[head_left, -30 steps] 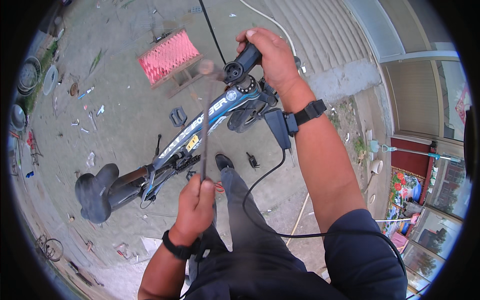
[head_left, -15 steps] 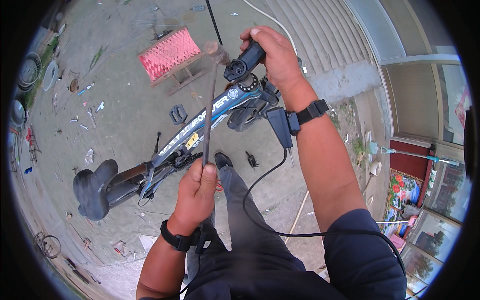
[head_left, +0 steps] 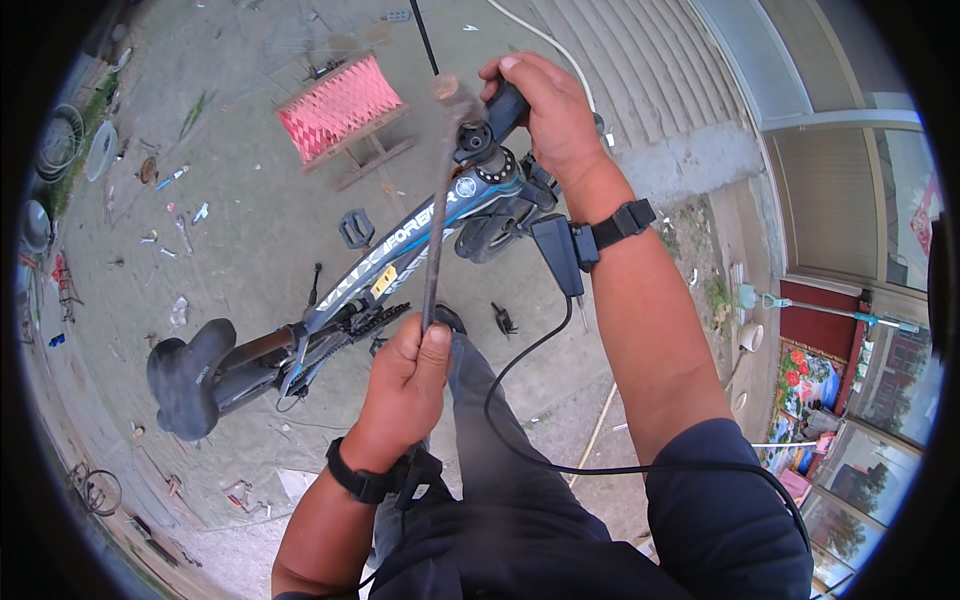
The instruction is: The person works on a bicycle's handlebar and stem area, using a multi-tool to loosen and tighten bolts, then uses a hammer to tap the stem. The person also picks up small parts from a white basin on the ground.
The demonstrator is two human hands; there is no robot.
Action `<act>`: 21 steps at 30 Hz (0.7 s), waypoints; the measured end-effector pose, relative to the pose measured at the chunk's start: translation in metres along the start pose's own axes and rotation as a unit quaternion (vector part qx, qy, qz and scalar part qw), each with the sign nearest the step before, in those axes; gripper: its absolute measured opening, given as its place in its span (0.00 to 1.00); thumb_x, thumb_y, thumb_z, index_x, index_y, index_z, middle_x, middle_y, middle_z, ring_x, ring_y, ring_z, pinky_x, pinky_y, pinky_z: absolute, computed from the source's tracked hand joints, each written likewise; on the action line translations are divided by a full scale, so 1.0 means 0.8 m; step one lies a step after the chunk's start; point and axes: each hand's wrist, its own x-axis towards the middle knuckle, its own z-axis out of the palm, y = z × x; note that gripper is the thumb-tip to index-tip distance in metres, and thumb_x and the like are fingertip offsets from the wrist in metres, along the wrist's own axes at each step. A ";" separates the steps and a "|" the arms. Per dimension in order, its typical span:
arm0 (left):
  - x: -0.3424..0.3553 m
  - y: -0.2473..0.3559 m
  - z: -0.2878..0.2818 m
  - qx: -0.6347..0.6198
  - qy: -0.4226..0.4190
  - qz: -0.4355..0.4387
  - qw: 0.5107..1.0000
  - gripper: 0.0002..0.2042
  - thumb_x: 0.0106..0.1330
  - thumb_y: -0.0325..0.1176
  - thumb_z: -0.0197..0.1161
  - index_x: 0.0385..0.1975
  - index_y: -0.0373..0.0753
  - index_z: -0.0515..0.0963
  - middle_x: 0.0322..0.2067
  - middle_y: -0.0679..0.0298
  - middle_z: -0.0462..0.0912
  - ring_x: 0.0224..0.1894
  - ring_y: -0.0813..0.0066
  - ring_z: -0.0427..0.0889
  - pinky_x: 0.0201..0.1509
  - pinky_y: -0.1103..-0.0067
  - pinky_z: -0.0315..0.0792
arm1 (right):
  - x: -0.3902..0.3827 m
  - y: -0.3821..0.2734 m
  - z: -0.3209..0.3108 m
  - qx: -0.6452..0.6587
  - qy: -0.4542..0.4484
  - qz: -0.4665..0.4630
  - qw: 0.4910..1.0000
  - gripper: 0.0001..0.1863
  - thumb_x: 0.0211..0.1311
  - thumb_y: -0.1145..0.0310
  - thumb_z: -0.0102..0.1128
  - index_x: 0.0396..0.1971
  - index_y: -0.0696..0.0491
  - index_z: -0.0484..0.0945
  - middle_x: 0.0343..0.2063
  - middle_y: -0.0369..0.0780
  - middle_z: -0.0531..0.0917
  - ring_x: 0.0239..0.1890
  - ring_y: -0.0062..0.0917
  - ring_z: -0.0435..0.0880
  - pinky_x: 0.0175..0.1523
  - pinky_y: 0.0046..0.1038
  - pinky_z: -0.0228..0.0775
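Note:
My left hand (head_left: 405, 385) is closed round the lower end of a hammer's (head_left: 437, 220) long, thin handle. The hammer head, blurred, is over the near end of a black bicycle stem (head_left: 507, 112); whether they touch I cannot tell. My right hand (head_left: 560, 115) grips the stem's far side, its fingers partly hidden behind it. The stem sits at the head tube of a grey and blue bicycle frame (head_left: 400, 245). A black saddle (head_left: 190, 385) is at the frame's other end, at left.
A pink-wrapped reel on a wooden stand (head_left: 340, 112) lies beyond the frame. A loose pedal (head_left: 356, 229) and small scattered parts are on the ground. Concrete steps (head_left: 640, 70) rise at upper right. A black cable (head_left: 620, 468) loops below my right arm.
The hammer has swung right, so its head now overlaps the stem's near end. My left hand moved slightly right with it. My right hand stays in place.

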 end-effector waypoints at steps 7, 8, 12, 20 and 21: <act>-0.001 0.000 0.000 0.074 0.010 0.068 0.995 0.15 0.83 0.41 0.47 0.33 0.39 0.68 0.22 0.71 0.69 0.22 0.86 0.65 0.25 0.83 0.61 | -0.002 -0.001 -0.001 -0.014 0.012 0.014 1.000 0.17 0.74 0.58 0.54 0.43 0.57 0.82 0.33 0.38 0.84 0.38 0.21 0.82 0.44 0.24 0.75; 0.001 -0.001 0.001 0.003 -0.012 0.013 1.000 0.15 0.83 0.41 0.47 0.34 0.39 0.68 0.22 0.71 0.69 0.22 0.86 0.65 0.25 0.83 0.61 | -0.001 -0.002 0.001 -0.018 0.017 0.015 1.000 0.17 0.74 0.58 0.54 0.43 0.57 0.82 0.34 0.38 0.84 0.38 0.21 0.82 0.44 0.24 0.75; -0.014 0.001 -0.012 0.051 0.045 0.098 0.993 0.15 0.83 0.41 0.47 0.35 0.39 0.69 0.22 0.72 0.68 0.22 0.87 0.64 0.25 0.83 0.61 | 0.002 -0.006 0.003 -0.007 0.006 0.013 1.000 0.17 0.73 0.58 0.55 0.42 0.57 0.83 0.33 0.37 0.84 0.37 0.21 0.81 0.44 0.24 0.75; -0.077 0.035 -0.160 0.268 0.305 0.128 0.905 0.10 0.79 0.34 0.54 0.36 0.35 0.75 0.25 0.67 0.76 0.27 0.81 0.71 0.34 0.80 0.67 | 0.001 -0.009 0.005 -0.011 0.009 0.033 0.999 0.17 0.72 0.58 0.55 0.42 0.56 0.83 0.34 0.37 0.84 0.37 0.21 0.82 0.45 0.25 0.75; -0.081 0.039 -0.187 0.304 0.342 0.157 0.875 0.10 0.80 0.33 0.53 0.36 0.35 0.75 0.26 0.66 0.77 0.29 0.80 0.73 0.36 0.80 0.69 | 0.001 -0.009 0.007 -0.025 0.005 0.035 0.999 0.17 0.74 0.56 0.55 0.44 0.54 0.83 0.35 0.36 0.84 0.38 0.20 0.82 0.45 0.24 0.76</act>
